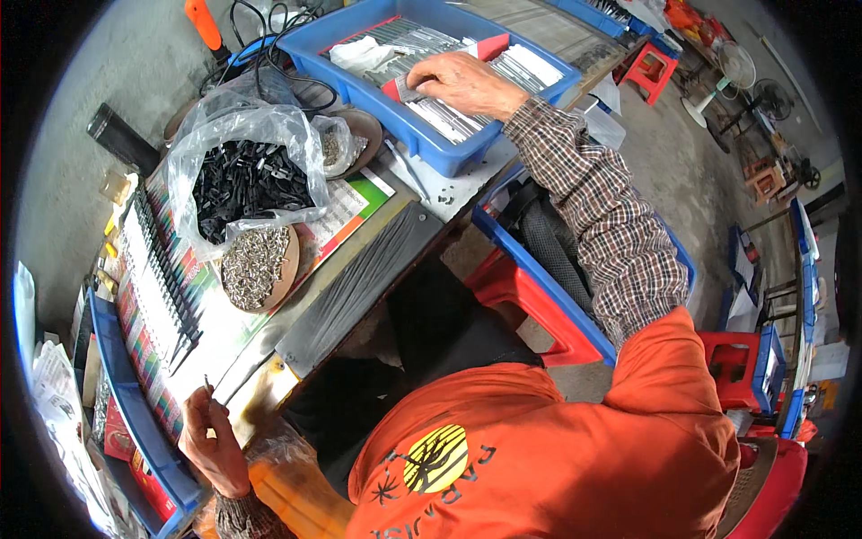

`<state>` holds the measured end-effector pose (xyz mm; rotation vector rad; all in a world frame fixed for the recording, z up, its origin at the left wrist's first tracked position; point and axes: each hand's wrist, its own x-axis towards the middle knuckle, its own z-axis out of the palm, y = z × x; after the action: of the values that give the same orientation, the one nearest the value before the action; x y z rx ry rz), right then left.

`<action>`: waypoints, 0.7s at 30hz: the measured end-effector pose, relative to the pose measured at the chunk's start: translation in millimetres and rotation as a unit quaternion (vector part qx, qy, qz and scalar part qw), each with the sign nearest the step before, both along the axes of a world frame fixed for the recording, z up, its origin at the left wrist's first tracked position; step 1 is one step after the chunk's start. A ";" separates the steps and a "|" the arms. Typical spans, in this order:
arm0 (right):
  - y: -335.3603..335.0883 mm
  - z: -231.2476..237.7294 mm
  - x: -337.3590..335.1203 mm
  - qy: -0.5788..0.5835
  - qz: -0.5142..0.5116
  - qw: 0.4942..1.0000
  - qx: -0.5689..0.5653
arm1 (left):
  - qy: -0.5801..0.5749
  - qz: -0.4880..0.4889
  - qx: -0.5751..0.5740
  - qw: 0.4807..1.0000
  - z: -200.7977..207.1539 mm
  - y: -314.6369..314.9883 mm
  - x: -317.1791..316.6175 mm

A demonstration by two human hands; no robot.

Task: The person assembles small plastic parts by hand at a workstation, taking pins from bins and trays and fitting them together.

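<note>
My right hand reaches into a blue tray, its fingers curled down over bundled flat silver strips beside a red-edged piece. What its fingertips grip is hidden. At the near left table edge my left hand pinches a small, thin dark piece, too small to name. Beyond it lies a row of pale strips with black end pieces, side by side. A clear plastic bag holds many black plastic parts. In front of the bag, a round dish holds small metal pieces, like rivets or screws.
A black cylinder and an orange-handled tool stand by the wall, near black cables. A blue bin lies at the left. To the right, a red stool bears a blue tray with a black mesh item.
</note>
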<state>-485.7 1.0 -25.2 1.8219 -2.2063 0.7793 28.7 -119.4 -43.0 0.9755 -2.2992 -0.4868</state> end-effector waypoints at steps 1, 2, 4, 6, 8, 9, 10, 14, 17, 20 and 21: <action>-1.5 0.9 0.9 0.014 0.001 1.000 0.016 | -0.003 0.007 0.017 1.000 0.5 1.9 -1.2; -3.0 1.5 1.7 0.028 0.002 0.999 0.033 | -0.007 0.015 0.035 0.999 0.4 2.5 -1.8; -4.3 10.0 10.5 0.030 -0.036 0.998 0.031 | -0.006 0.007 0.033 0.999 -5.7 -0.2 2.0; -6.9 11.4 11.2 0.106 -0.043 0.991 -0.073 | -0.004 0.002 0.045 0.999 -10.0 -1.3 4.4; -14.4 13.2 3.0 0.101 -0.017 0.993 -0.061 | -0.014 -0.007 0.042 0.999 -13.3 -3.1 6.8; -20.1 14.9 2.9 0.105 -0.004 0.994 -0.041 | -0.015 0.003 0.052 0.999 -13.6 -2.6 5.9; -23.0 15.9 3.1 0.109 0.010 0.994 -0.021 | -0.017 0.012 0.062 0.998 -13.6 -1.6 4.6; -22.9 9.3 -6.4 0.106 0.008 0.994 -0.029 | -0.010 -0.002 0.061 0.998 -15.1 3.2 -3.1; -20.5 2.4 9.5 0.086 -0.013 0.994 -0.065 | 0.006 -0.024 0.011 1.000 -17.8 5.2 -4.9; -14.1 11.9 23.7 0.052 -0.065 0.996 -0.041 | 0.008 -0.031 0.001 0.999 -16.3 7.2 -5.9; -12.0 13.7 25.5 0.027 -0.052 0.997 -0.055 | 0.011 -0.030 0.011 0.999 -15.1 7.8 -7.2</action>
<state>-460.2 -11.0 -11.5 1.6421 -2.1597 0.8047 21.4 -111.6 -58.1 0.9090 -2.3129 -0.5449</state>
